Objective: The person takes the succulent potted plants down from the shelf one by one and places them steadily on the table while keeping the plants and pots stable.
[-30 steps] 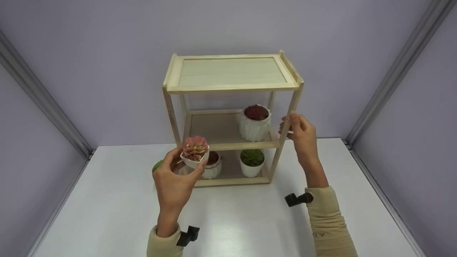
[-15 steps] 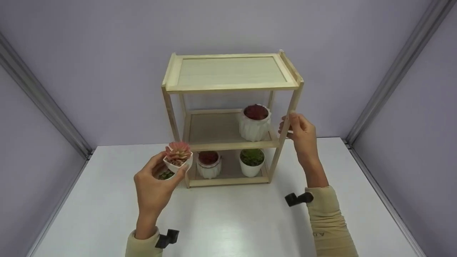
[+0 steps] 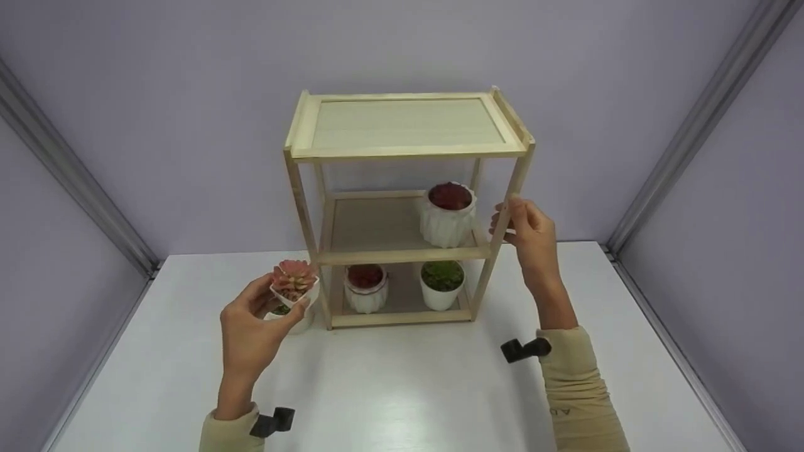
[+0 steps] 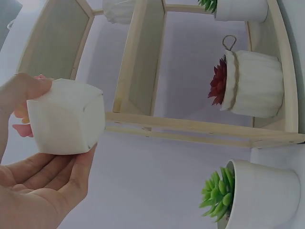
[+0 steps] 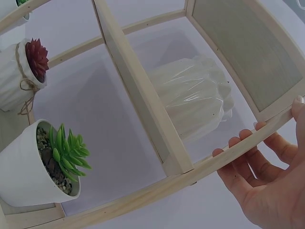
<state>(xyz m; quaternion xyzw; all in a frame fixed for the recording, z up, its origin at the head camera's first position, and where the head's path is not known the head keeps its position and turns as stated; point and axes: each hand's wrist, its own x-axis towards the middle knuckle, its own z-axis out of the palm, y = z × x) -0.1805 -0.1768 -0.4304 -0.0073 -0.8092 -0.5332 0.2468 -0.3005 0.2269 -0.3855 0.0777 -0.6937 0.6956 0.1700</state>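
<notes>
Matt wood, glossy surfaces
The shelf point(image 3: 402, 257) is smooth, matt wood; the square pot point(image 4: 66, 119) smooth, shiny; fluted pot point(image 5: 190, 102) glossy; twine point(image 5: 28, 85) rough; table point(image 3: 389, 389) glossy; sleeve point(image 3: 581, 395) matt cloth.

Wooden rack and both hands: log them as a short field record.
Left hand: holds pink succulent in square white pot
Right hand: grips right front post of wooden rack
Middle shelf: fluted white pot with red plant, right
Bottom shelf: twine-tied pot of red succulent, left; green succulent, right
Table: potted green succulent left of rack
</notes>
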